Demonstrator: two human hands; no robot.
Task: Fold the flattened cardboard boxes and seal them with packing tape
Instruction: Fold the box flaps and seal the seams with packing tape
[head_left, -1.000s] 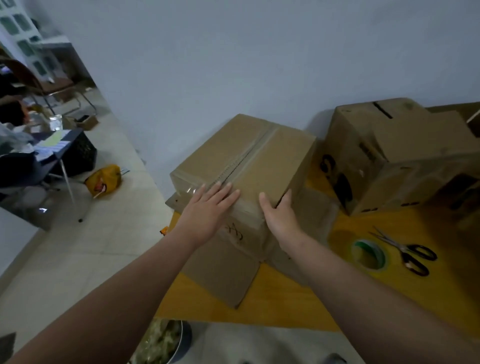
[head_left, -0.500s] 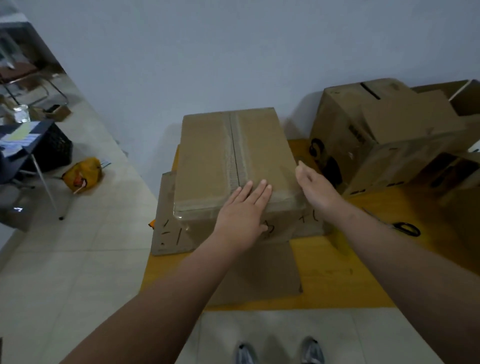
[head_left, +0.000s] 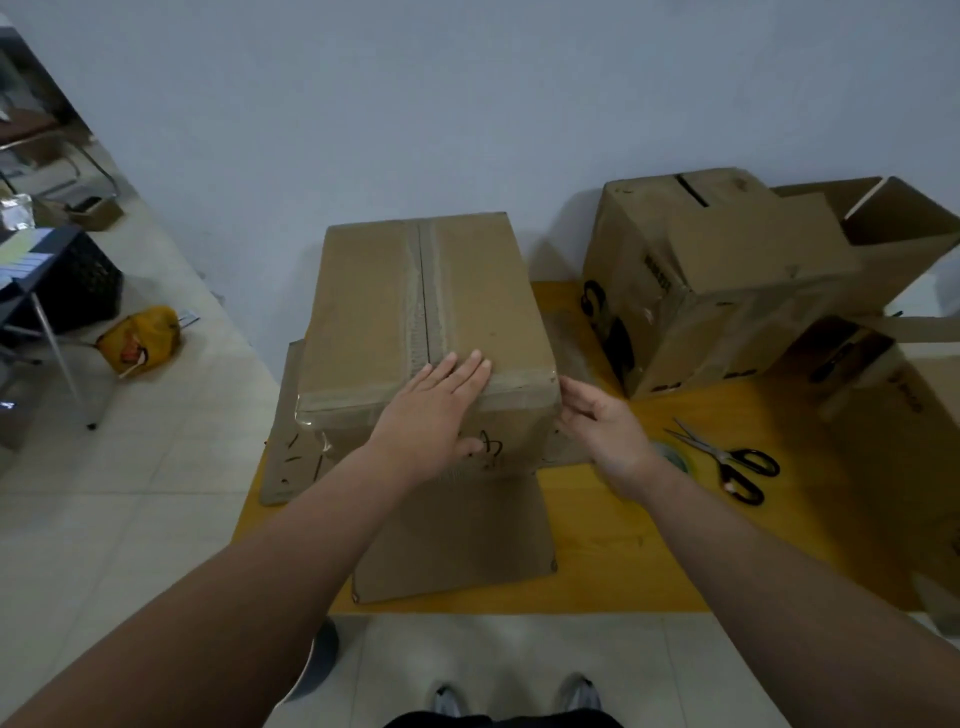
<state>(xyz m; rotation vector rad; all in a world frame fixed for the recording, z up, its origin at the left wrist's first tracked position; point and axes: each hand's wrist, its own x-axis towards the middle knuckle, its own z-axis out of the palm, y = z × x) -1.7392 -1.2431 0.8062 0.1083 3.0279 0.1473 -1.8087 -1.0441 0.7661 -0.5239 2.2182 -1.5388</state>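
1. A yellow table (head_left: 675, 545) fills the lower right of the frame.
2. A taped cardboard box (head_left: 374, 312) stands in the centre on flat cardboard (head_left: 457, 540). A packing tape strip (head_left: 428, 291) runs along its top seam.
3. A second cardboard box (head_left: 727, 270) sits tilted at upper right, apart from the first.
4. The left hand (head_left: 436, 410) lies flat on the taped box's near top edge, fingers straight.
5. The right hand (head_left: 602, 421) is spread at the box's near right corner, holding nothing; contact is unclear.
6. Black-handled scissors (head_left: 727, 457) lie right of that hand.
7. A tape roll (head_left: 672, 454) peeks out beside the right wrist.
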